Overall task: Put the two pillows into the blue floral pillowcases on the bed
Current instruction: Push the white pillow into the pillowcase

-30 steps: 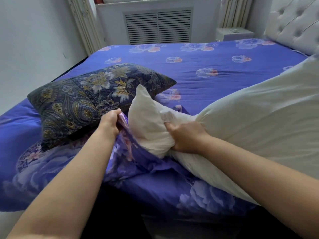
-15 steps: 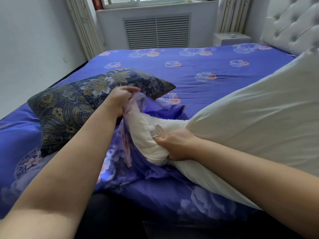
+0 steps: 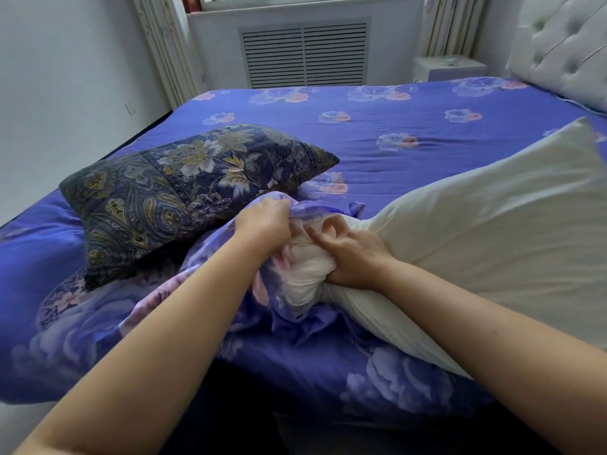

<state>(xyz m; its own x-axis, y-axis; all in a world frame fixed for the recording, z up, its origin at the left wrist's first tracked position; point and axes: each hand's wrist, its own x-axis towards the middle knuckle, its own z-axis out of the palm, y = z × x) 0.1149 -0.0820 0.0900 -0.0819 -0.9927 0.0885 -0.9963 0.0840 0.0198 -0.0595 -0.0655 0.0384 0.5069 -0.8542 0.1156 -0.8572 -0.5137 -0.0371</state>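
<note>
Pillow point(image 3: 492, 231): white, lying slantwise across the near right of the bed, its far corner raised toward the headboard; its near-left end is bunched into a knot between the two hands.
Pillowcase point(image 3: 295, 326): blue floral cloth, crumpled at the near edge of the bed, directly under and left of the bunched pillow end; its upper edge is drawn up over the top of that end.
Left hand point(image 3: 264, 224): on the left side of the bunched end, fingers curled tight around a fold of the pillowcase, lifting it against the pillow.
Right hand point(image 3: 351, 254): on the right side of the same end, palm and lower fingers clamped on the squeezed white fabric; thumb and forefinger curve up, tips nearly meeting just beside the pillowcase edge.
Hands to each other: close together, with only the gathered pillow tip between them.
Dark pillow point(image 3: 184, 188): navy paisley and flower print, left of the hands, resting partly on the pillowcase cloth, apart from the white pillow.
Bed point(image 3: 377, 119): covered in blue sheet with scattered flowers, carrying everything above.
Headboard point(image 3: 565, 44): pale, tufted, far right.
Vent point(image 3: 303, 54): slatted grille in the wall beyond the bed, under the window.
Nightstand point(image 3: 446, 68): white, beside the headboard.
</note>
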